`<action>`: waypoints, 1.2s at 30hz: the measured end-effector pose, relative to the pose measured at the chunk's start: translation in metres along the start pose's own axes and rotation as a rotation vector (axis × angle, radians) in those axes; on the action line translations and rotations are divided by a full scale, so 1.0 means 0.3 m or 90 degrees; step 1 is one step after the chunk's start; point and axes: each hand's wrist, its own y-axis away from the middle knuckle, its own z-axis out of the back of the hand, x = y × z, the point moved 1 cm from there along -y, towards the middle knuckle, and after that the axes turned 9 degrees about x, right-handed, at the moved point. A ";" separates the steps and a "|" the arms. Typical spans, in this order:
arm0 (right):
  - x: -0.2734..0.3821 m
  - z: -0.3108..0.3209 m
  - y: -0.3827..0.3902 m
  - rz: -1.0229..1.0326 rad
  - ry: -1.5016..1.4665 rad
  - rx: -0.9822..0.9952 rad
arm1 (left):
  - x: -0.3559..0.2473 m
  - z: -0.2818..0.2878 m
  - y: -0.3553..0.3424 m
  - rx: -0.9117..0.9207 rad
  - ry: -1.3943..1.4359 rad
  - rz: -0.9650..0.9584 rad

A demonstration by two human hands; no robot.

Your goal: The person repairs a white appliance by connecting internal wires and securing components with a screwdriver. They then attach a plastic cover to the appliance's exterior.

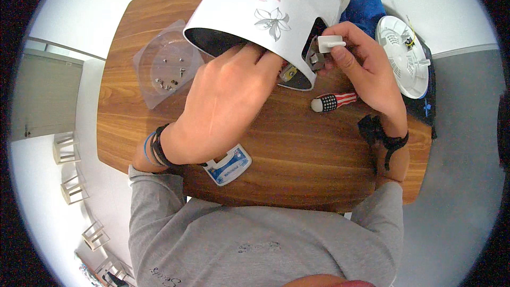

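Observation:
A white appliance housing [268, 16] printed with flowers lies on its side at the back of the wooden table. My left hand [223, 101] reaches into its dark lower opening, the fingertips hidden inside, beside a small yellowish part [289, 73]. My right hand [366, 69], at the cutout on the housing's right, is closed on a white plastic piece [330, 42], with a metal part [317, 61] just behind it. Beneath my left wrist lies a white and blue panel [228, 167].
A clear plastic tray [149, 74] with several screws sits at the left of the table [281, 170]. A white vented disc [401, 53] and blue cloth [366, 5] lie at the right. A small star-and-stripe patterned object [332, 101] lies below the housing. Stools [74, 191] stand beyond the left edge.

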 end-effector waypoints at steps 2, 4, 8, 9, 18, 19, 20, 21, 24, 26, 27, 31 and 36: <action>-0.007 -0.001 0.001 0.002 -0.017 -0.004 | -0.005 0.003 0.001 0.005 0.013 0.006; 0.000 0.004 0.003 -0.013 -0.021 0.010 | 0.000 0.003 0.005 0.007 0.016 0.003; 0.008 0.013 0.013 -0.014 0.017 0.041 | 0.007 0.017 -0.005 0.021 0.050 0.022; 0.005 0.015 0.015 -0.017 0.027 0.043 | 0.011 0.016 -0.006 0.019 0.061 0.019; 0.065 0.043 0.038 -0.137 0.053 0.082 | 0.038 0.017 -0.009 0.030 0.106 0.006; 0.070 0.041 0.041 -0.130 0.077 0.072 | 0.041 0.016 -0.009 0.026 0.103 0.002; 0.077 0.044 0.043 -0.125 0.103 0.061 | 0.044 0.012 -0.010 0.020 0.102 -0.003; 0.086 0.055 0.046 -0.097 0.168 0.068 | 0.045 0.012 -0.011 0.029 0.102 0.006; 0.102 0.078 0.057 -0.017 0.269 0.126 | 0.045 0.010 -0.014 0.049 0.111 0.025; 0.100 0.065 0.049 0.033 0.209 0.214 | 0.045 0.005 -0.014 0.050 0.119 0.026; 0.098 0.055 0.046 0.054 0.228 0.218 | 0.044 0.001 -0.015 0.052 0.123 0.030; 0.088 0.014 0.039 0.112 0.292 0.198 | 0.046 -0.022 -0.029 0.047 0.171 0.014; 0.102 -0.023 0.048 0.100 0.311 0.168 | 0.049 -0.049 -0.039 0.043 0.283 0.008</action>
